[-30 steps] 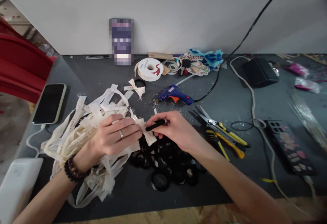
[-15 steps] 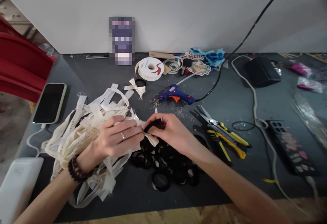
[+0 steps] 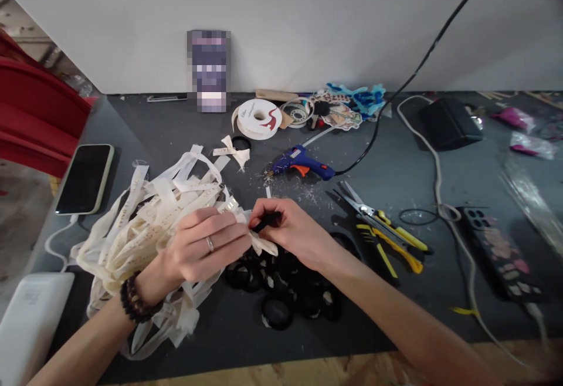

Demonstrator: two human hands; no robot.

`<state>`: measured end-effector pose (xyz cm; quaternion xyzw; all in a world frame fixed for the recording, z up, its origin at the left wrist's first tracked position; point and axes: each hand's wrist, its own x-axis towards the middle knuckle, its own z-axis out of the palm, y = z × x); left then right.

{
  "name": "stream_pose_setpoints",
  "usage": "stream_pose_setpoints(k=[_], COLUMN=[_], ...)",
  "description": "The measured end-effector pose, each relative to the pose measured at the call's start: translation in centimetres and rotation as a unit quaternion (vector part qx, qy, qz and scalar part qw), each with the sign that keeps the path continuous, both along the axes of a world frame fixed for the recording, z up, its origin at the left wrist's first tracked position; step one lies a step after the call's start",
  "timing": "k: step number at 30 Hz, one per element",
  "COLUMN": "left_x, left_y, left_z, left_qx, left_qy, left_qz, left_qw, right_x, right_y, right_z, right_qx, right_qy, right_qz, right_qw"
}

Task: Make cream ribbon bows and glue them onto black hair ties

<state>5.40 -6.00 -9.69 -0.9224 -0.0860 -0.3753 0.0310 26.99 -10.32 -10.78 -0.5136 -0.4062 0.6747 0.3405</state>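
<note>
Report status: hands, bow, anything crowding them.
Left hand holding cream ribbon bow; right hand pinching black hair tie. Bow partly hidden by hands. Hair-tie pile close by, blue glue gun just beyond.

Left hand (image 3: 213,246), right hand (image 3: 288,230) — fingers (image 3: 222,245) curled, close together; forearms (image 3: 387,295) converging.

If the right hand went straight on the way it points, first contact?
Likely the cream bow at its fingertips, then the left hand just beyond; depth between them is unclear.
</note>
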Motion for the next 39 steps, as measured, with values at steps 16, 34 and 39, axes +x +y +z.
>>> stream_pose_setpoints(k=[16,34,39], left_x=[0.9,5.1,10.5], left_y=[1.6,11.4,18.7], left_z=[0.0,-0.1,-1.0], left_qx=[-0.224,-0.587,-0.464], left_qy=[-0.007,-0.222,-0.225], left_qz=[0.047,0.374,0.468], left_qw=[0.973,0.683,0.718], right_x=[1.7,0.7,0.4], right_y=[0.8,0.0,1.9], right_z=[0.3,-0.5,0.3], right_qx=[0.158,0.266,0.344], right_qy=[-0.239,-0.534,-0.597], right_qz=[-0.023,0.071,0.025], right_qw=[0.958,0.8,0.724])
